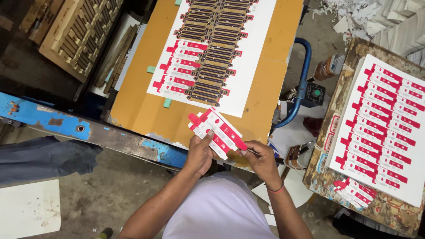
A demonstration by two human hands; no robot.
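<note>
Holding the red-and-white flat die-cut carton blanks (217,131) over the orange board's near edge (137,110), your left hand (200,152) and right hand (261,159) pinch them; keep edges flush.

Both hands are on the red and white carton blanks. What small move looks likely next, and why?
Probably setting the held carton blanks aside: the left hand and right hand grip them clear of the die-cut sheet, and a loose pile of blanks already lies to the right.

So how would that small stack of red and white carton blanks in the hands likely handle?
The carton blanks look thin and flat, so probably light and somewhat bendy. Left hand and right hand both grip them; loose glossy pieces may slide apart.
</note>
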